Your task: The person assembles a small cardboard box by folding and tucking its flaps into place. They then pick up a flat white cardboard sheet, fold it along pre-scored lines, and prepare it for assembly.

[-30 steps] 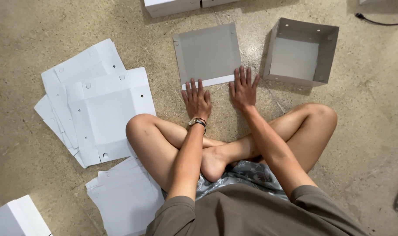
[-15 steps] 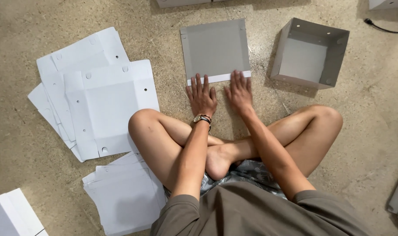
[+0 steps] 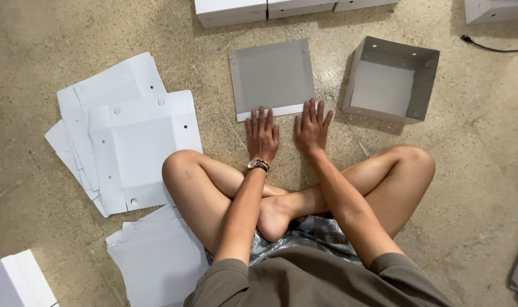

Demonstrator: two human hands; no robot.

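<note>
You sit cross-legged on the speckled floor (image 3: 54,34), and both your hands lie flat on the near edge of a grey cardboard sheet (image 3: 272,74). Your left hand (image 3: 263,135) is spread, palm down, fingertips on the folded white strip along that edge. Your right hand (image 3: 312,126) is spread the same way just beside it, its fingers over the strip's right end. Neither hand pinches anything — both press down. A watch (image 3: 258,165) sits on your left wrist.

Around the sheet: to its right, just apart from it, stands an open grey box (image 3: 390,79), already folded up, its hollow facing you. Beyond the sheet, at the top edge, a row of closed white boxes (image 3: 267,8) lies side by side. A black cable (image 3: 489,46) runs along the floor at upper right. To your left a fanned pile of flat white blanks (image 3: 128,142) rests beside your knee, and a second stack of blanks (image 3: 156,256) lies partly under your left thigh. A white box corner (image 3: 17,281) shows at lower left. Nothing lies between your hands and the sheet.

Against the picture from half a second ago, your hands sit at the same edge with the same spread — the sheet, the open box and the piles lie much as they did.
</note>
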